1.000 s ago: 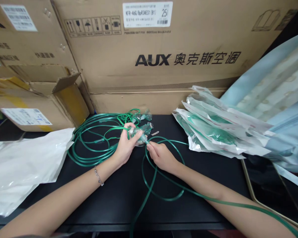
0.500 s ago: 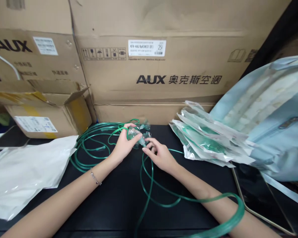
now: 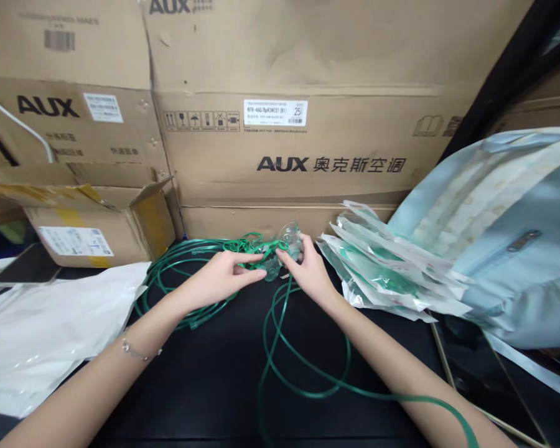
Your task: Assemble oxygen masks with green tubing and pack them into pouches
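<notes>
- Clear mask (image 3: pixel 289 233) pinched in right hand (image 3: pixel 310 270), thumb near, fingers far; probably braced this way to leave green strap (image 3: pixel 280 245) facing left.
- Left hand (image 3: pixel 219 274) with thumb and forefinger slightly parted, at the strap; cannot tell whether gripping it.
- Mask located mid-scene, toward far edge of black table (image 3: pixel 205 379), between both hands.
- Green tube (image 3: pixel 382 396) looped loosely on near side, likely for slack.
- Coiled tubing (image 3: pixel 196 244) far left of mask; perhaps grouped for tidiness.
- Sealed packets (image 3: pixel 387 274) stacked right, white pouches (image 3: pixel 60 330) left, presumably apart to avoid mixing.
</notes>
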{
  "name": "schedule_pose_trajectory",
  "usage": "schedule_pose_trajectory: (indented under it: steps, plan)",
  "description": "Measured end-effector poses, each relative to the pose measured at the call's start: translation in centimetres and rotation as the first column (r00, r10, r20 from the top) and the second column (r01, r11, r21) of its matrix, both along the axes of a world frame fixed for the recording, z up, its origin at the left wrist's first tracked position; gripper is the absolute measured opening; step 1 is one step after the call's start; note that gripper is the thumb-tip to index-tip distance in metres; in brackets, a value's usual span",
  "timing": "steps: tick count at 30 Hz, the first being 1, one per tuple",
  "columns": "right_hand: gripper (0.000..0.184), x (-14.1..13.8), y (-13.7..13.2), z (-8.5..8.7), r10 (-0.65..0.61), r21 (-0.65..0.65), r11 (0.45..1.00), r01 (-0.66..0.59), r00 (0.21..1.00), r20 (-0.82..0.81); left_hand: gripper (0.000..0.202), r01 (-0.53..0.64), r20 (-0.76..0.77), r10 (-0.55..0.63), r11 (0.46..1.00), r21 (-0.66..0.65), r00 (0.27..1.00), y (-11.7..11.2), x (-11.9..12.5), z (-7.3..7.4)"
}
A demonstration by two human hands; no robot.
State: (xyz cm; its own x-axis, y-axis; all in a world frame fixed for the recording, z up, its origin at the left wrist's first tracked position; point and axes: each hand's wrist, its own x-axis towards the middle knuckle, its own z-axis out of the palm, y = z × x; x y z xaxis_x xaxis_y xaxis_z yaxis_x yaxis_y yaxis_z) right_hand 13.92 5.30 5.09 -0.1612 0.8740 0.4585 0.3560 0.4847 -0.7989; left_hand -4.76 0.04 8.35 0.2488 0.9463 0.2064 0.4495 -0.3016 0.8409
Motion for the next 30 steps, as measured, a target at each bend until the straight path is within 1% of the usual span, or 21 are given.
schedule_pose_trajectory:
  steps: [1, 2, 3, 4, 5, 6, 7, 8, 9, 10, 12, 14, 15, 16, 17, 20, 21, 23, 24, 26, 30]
  plan:
    - [0.042, 0.2, 0.3, -0.2, 0.006, -0.014, 1.0, -0.006, 1.0, -0.019, 0.036, -0.021, -0.026, 0.022, 0.999, 0.035, 0.999, -0.3, -0.4, 0.0]
    - [0.043, 0.3, 0.5, -0.3, 0.013, -0.029, 0.999, -0.014, 0.999, -0.039, 0.032, -0.053, -0.046, 0.058, 0.994, 0.096, 0.997, -0.5, -0.6, 0.0]
    - [0.043, 0.3, 0.6, -0.5, 0.023, -0.044, 0.999, -0.025, 0.998, -0.059, 0.031, -0.097, -0.055, 0.109, 0.978, 0.183, 0.993, -0.6, -0.6, -0.2]
    - [0.042, 0.3, 0.6, -0.6, 0.033, -0.056, 0.998, -0.037, 0.997, -0.077, 0.034, -0.136, -0.059, 0.158, 0.951, 0.277, 0.986, -0.5, -0.4, -0.5]
    - [0.042, 0.3, 0.6, -0.7, 0.042, -0.066, 0.997, -0.048, 0.995, -0.093, 0.043, -0.158, -0.062, 0.192, 0.922, 0.354, 0.979, -0.2, -0.2, -1.0]
    - [0.04, 0.2, 0.6, -0.7, 0.053, -0.079, 0.995, -0.062, 0.993, -0.109, 0.057, -0.16, -0.07, 0.205, 0.901, 0.403, 0.976, 0.1, 0.2, -1.5]
    - [0.039, 0.1, 0.5, -0.8, 0.063, -0.092, 0.993, -0.075, 0.99, -0.125, 0.072, -0.157, -0.074, 0.203, 0.9, 0.407, 0.976, 0.4, 0.7, -2.1]
    - [0.038, 0.0, 0.5, -0.9, 0.074, -0.107, 0.99, -0.09, 0.987, -0.141, 0.083, -0.155, -0.07, 0.196, 0.91, 0.384, 0.978, 0.8, 1.2, -2.7]
    - [0.037, 0.0, 0.4, -0.9, 0.087, -0.12, 0.987, -0.106, 0.984, -0.157, 0.086, -0.149, -0.065, 0.183, 0.925, 0.349, 0.981, 1.0, 1.6, -3.3]
    - [0.036, -0.1, 0.3, -1.0, 0.099, -0.13, 0.984, -0.122, 0.98, -0.172, 0.082, -0.138, -0.059, 0.164, 0.941, 0.31, 0.985, 1.3, 2.1, -3.8]
    - [0.034, -0.2, 0.3, -1.1, 0.112, -0.139, 0.98, -0.141, 0.974, -0.197, 0.059, -0.086, -0.039, 0.098, 0.967, 0.24, 0.994, 1.6, 2.7, -4.5]
    - [0.033, -0.2, 0.3, -1.2, 0.12, -0.149, 0.977, -0.156, 0.967, -0.224, 0.035, -0.029, 0.024, 0.025, 0.982, 0.187, 0.999, 1.9, 3.1, -4.8]
    - [0.033, -0.3, 0.3, -1.2, 0.127, -0.155, 0.974, -0.168, 0.962, -0.242, 0.026, -0.01, 0.063, -0.001, 0.986, 0.167, 0.998, 2.1, 3.3, -4.9]
    - [0.034, -0.3, 0.2, -1.2, 0.137, -0.162, 0.97, -0.183, 0.956, -0.261, 0.022, -0.002, 0.105, -0.014, 0.989, 0.15, 0.994, 2.4, 3.4, -5.0]
    - [0.034, -0.3, 0.2, -1.1, 0.149, -0.168, 0.965, -0.202, 0.948, -0.279, 0.023, -0.005, 0.144, -0.015, 0.991, 0.135, 0.989, 2.8, 3.5, -5.0]
    - [0.036, -0.3, 0.0, -0.9, 0.187, -0.178, 0.95, -0.255, 0.926, -0.329, 0.033, -0.016, 0.233, -0.004, 0.996, 0.084, 0.972, 4.0, 3.6, -5.0]
    - [0.037, -0.3, -0.1, -0.8, 0.194, -0.177, 0.947, -0.266, 0.919, -0.343, 0.033, -0.003, 0.26, -0.014, 0.998, 0.062, 0.965, 4.3, 3.5, -4.9]
    - [0.037, -0.1, -0.1, -0.6, 0.198, -0.174, 0.945, -0.276, 0.909, -0.366, 0.023, 0.048, 0.296, -0.049, 0.999, 0.013, 0.954, 4.7, 3.1, -4.6]
    - [0.037, 0.0, -0.1, -0.6, 0.196, -0.173, 0.945, -0.276, 0.906, -0.374, 0.019, 0.075, 0.306, -0.068, 0.997, -0.01, 0.95, 4.7, 2.8, -4.5]
    - [0.036, 0.3, 0.1, -0.6, 0.186, -0.174, 0.947, -0.27, 0.904, -0.385, 0.019, 0.097, 0.33, -0.079, 0.995, -0.038, 0.941, 4.5, 2.2, -4.0]
    - [0.037, 0.4, 0.3, -1.1, 0.186, -0.192, 0.943, -0.273, 0.907, -0.377, 0.023, 0.067, 0.408, -0.046, 0.997, -0.038, 0.912, 4.0, 1.7, -2.6]
